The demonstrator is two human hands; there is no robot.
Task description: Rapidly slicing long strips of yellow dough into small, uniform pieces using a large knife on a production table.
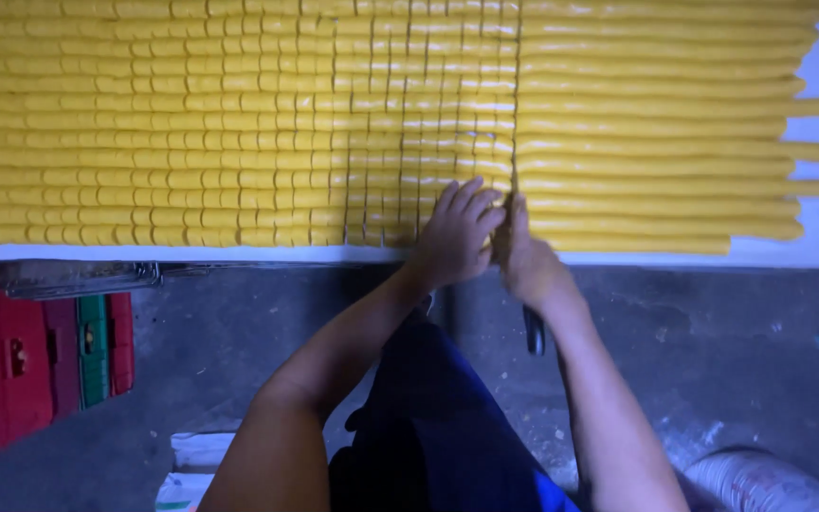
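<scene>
Both forearms stretched forward over the table (191,253) edge. Left hand (457,232) flat, fingers spread and pressing down on cut yellow pieces (239,133). Right hand (523,256) close beside it, nearly touching, fist clamped on a knife (534,332), dark handle end poking out below the wrist, blade hidden. Uncut yellow ropes (656,133) lying in parallel rows on the right, smooth and doughy; to the left, small blocks in a neat grid. Red crates (11,370) on the floor below.
</scene>
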